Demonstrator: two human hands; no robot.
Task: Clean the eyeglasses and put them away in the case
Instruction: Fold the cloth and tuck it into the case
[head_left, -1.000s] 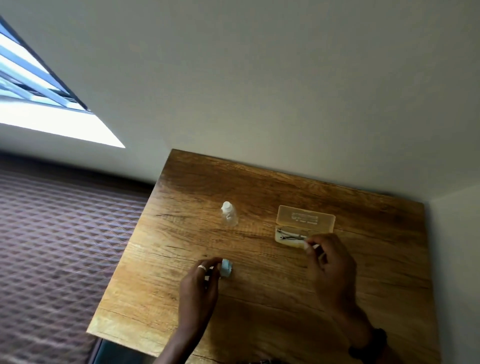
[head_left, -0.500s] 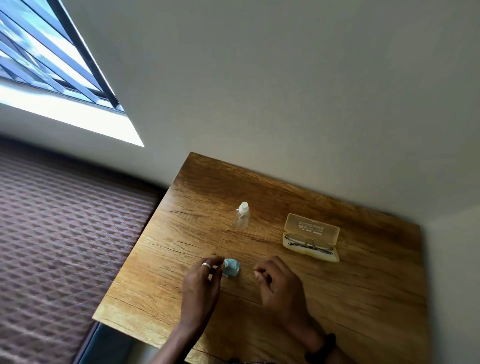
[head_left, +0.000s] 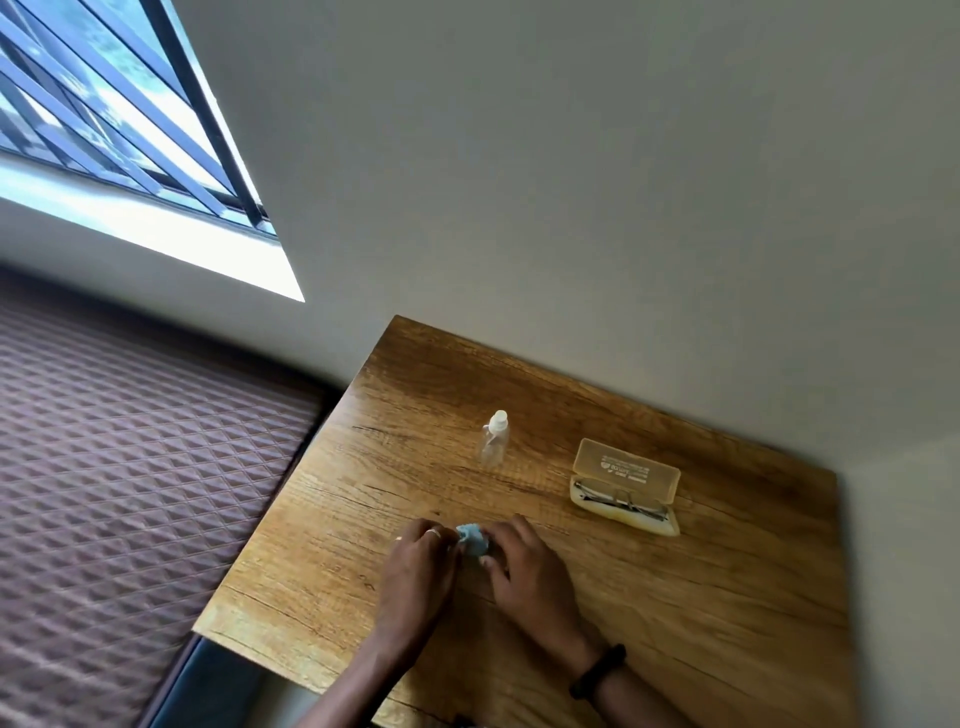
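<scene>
**lurker_q:** Where's the glasses job at? Anything cleaned yet?

**me:** Watching the head feed remotely, so here's left to right. The left hand (head_left: 415, 566) is down toward the front edge of the worktop (head_left: 727, 597), fingers curled in and pinching the left side of a small scrunched blue cloth (head_left: 472, 540). A clear little bottle (head_left: 493, 441) stands upright further back, well apart from the hands, nobody touching it. The right hand (head_left: 530, 571) curls onto the cloth's other side, so both hands have hold of it. Over toward the right edge, the case (head_left: 626, 467) lies with its lid up and the eyeglasses (head_left: 618, 500) sit folded inside.

**lurker_q:** So done or not?

**me:** Honestly can't tell if the lenses have been wiped, they're too small on my screen. My guess is that either nothing's begun, or they're already cleaned and back in. Either way the lid's not shut, so that's left at minimum.
</scene>
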